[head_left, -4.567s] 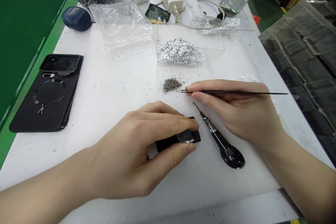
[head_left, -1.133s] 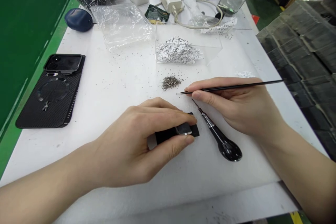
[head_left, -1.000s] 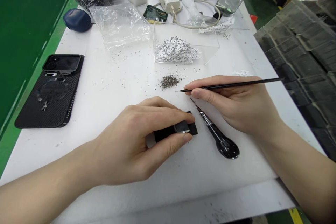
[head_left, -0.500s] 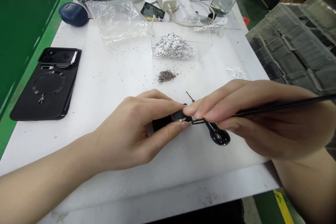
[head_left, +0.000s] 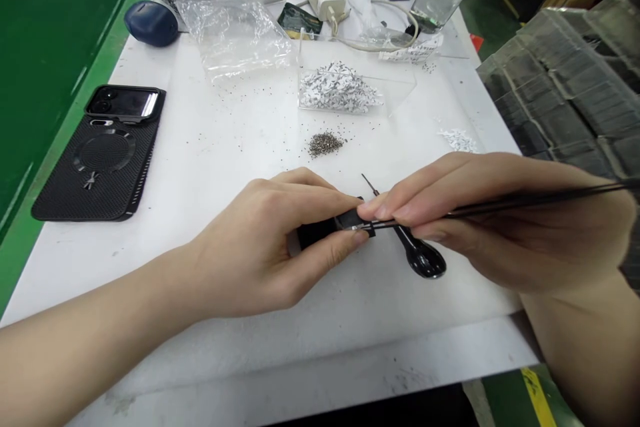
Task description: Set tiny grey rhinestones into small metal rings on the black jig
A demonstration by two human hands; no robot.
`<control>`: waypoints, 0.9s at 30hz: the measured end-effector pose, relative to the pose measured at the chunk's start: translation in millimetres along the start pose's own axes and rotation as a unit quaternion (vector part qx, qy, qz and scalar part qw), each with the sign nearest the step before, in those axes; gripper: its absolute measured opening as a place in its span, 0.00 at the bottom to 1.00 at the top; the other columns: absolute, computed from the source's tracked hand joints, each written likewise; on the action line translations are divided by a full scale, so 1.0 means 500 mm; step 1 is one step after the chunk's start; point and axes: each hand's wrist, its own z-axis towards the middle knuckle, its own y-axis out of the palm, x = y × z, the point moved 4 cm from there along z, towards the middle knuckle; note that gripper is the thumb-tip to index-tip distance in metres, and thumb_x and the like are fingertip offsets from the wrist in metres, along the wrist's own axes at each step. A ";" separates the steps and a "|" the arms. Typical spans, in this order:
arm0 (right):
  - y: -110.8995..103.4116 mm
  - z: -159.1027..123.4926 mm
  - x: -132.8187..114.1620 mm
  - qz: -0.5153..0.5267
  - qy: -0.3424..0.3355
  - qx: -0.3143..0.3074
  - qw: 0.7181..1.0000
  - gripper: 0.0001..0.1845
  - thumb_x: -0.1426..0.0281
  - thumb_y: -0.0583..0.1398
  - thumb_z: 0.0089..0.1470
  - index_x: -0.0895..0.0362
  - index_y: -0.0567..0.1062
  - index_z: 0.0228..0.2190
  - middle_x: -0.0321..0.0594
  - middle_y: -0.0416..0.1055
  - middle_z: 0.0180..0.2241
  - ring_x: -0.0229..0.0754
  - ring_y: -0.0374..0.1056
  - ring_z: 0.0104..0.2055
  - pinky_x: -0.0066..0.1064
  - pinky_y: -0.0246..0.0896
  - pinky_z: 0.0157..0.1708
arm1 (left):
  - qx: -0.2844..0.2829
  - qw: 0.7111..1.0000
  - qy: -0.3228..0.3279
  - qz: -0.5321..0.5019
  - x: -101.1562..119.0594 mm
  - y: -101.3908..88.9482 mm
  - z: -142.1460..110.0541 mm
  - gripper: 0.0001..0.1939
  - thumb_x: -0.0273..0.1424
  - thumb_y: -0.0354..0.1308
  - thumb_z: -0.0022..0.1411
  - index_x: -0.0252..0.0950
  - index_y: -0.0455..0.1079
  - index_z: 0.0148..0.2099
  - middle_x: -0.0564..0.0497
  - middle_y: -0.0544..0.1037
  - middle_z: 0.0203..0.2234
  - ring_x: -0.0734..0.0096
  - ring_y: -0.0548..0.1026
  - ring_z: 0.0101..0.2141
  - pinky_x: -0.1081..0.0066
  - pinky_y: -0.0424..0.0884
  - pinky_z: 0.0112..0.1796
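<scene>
My left hand (head_left: 265,247) pinches a small black part (head_left: 314,233) between thumb and fingers, much of it hidden beneath them. My right hand (head_left: 505,220) is closed around black tweezers (head_left: 386,223). Their tips reach over the black part beside my left thumb, and a tiny pale piece shows there, though I cannot tell whether the tips grip it. Fingertips of my right hand rest against the part's right end. A small screwdriver (head_left: 425,257) with a glossy black handle lies under the right fingers, its thin shaft pointing away from me.
Beyond my hands lies a pile of tiny metal bits (head_left: 325,144). Behind it, a clear tray (head_left: 400,90) holds small white pieces (head_left: 340,88); more white pieces (head_left: 457,140) lie to the right. A black phone (head_left: 103,157) is at left, clear boxes (head_left: 560,80) at right.
The camera view has shifted slightly, so the table contents appear farther right. The tweezer tips have moved left, farther over the black part. Both hands keep their holds.
</scene>
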 end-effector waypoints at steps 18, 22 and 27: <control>0.001 -0.014 0.011 -0.001 -0.012 0.015 1.000 0.15 0.79 0.71 0.64 0.46 0.88 0.45 0.34 0.90 0.42 0.45 0.88 0.46 0.34 0.87 0.47 | -0.010 1.000 -0.006 0.008 -0.002 -0.002 0.000 0.09 0.32 0.60 0.79 0.40 0.81 0.44 0.50 0.85 0.32 0.58 0.86 0.46 0.64 0.84 0.46; 0.001 -0.016 0.012 0.016 -0.017 0.014 1.000 0.14 0.78 0.72 0.64 0.47 0.88 0.46 0.35 0.90 0.42 0.45 0.88 0.46 0.34 0.87 0.47 | -0.009 1.000 -0.005 0.005 -0.002 -0.002 0.000 0.08 0.31 0.61 0.78 0.40 0.81 0.45 0.50 0.85 0.33 0.59 0.86 0.46 0.65 0.84 0.46; 0.003 -0.014 0.016 0.022 -0.012 0.012 1.000 0.14 0.79 0.71 0.65 0.47 0.88 0.46 0.36 0.89 0.42 0.45 0.88 0.46 0.34 0.87 0.47 | -0.010 1.000 0.004 0.006 -0.001 -0.002 -0.001 0.07 0.30 0.62 0.78 0.37 0.82 0.47 0.50 0.86 0.35 0.61 0.86 0.46 0.67 0.82 0.47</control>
